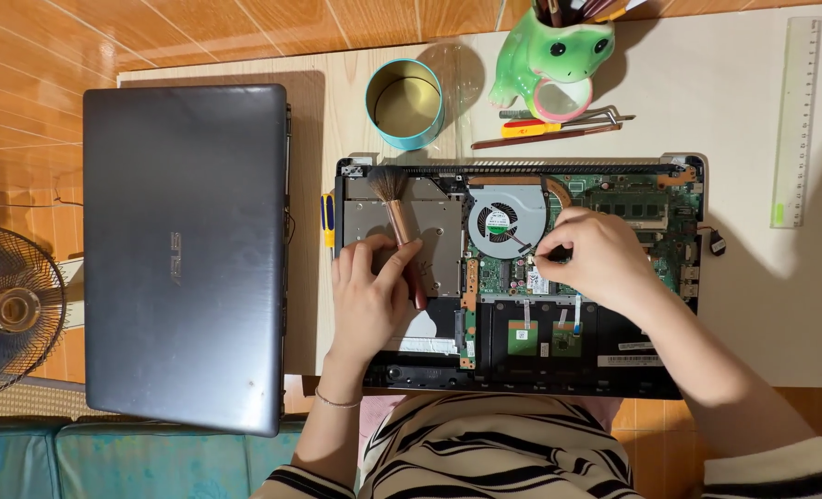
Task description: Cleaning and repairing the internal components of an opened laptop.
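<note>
An opened laptop base [614, 346] lies on the table with its circuit board, round cooling fan [505, 222] and silver drive bay exposed. My left hand [369, 296] rests on the silver drive bay and grips a soft brush [394, 199] with a rose-coloured handle, its dark bristles pointing toward the far left corner of the base. My right hand [591, 259] is over the circuit board just right of the fan, fingers pinched on a small dark object I cannot identify.
The removed grey laptop cover [185, 249] lies to the left. Behind the base stand a teal tin [404, 103] and a green frog-shaped holder [559, 55], with tweezers and small tools [559, 129] beside them. A clear ruler [794, 120] lies far right. A fan [9, 310] stands on the floor.
</note>
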